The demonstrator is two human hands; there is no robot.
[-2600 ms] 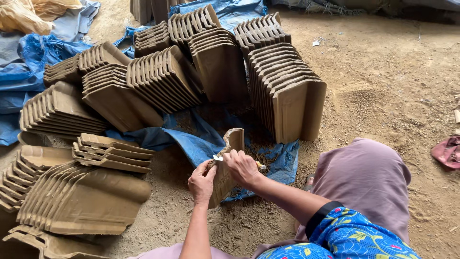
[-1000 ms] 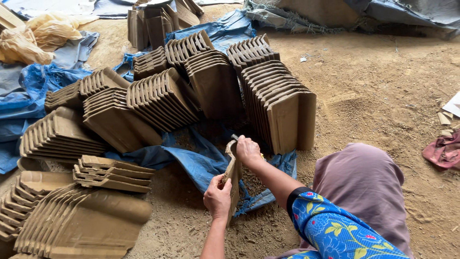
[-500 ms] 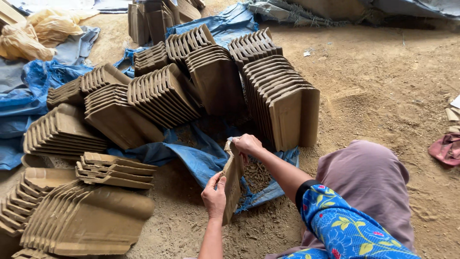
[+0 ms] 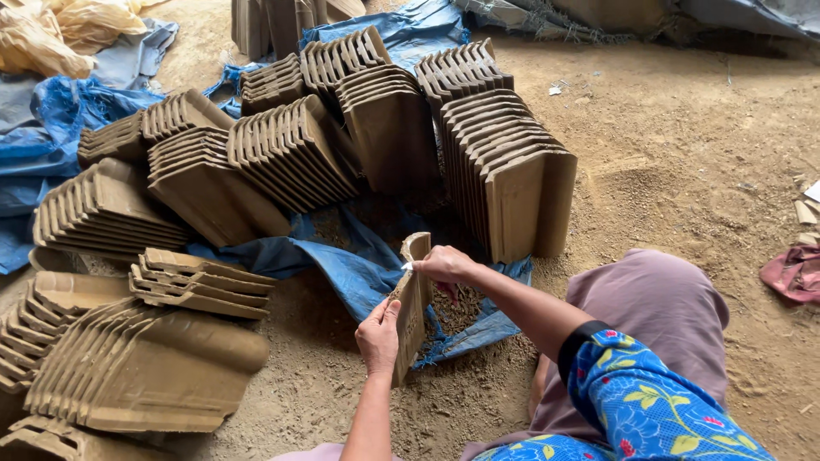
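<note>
I hold one raw brown clay roof tile upright on its edge in front of my knees. My left hand grips its lower side edge. At the tile's top edge, my right hand pinches a small pale tool whose tip shows at the thumb. Clay crumbs lie on the blue tarp just behind the tile.
Stacks of the same unfired tiles lean in rows on the tarp ahead, and flatter piles lie at my left. Sandy dirt floor spreads to the right. A reddish cloth lies at the right edge.
My left hand has slid down from the tile's top to its lower edge. My right hand has stayed at the top edge, shifting slightly along it.
</note>
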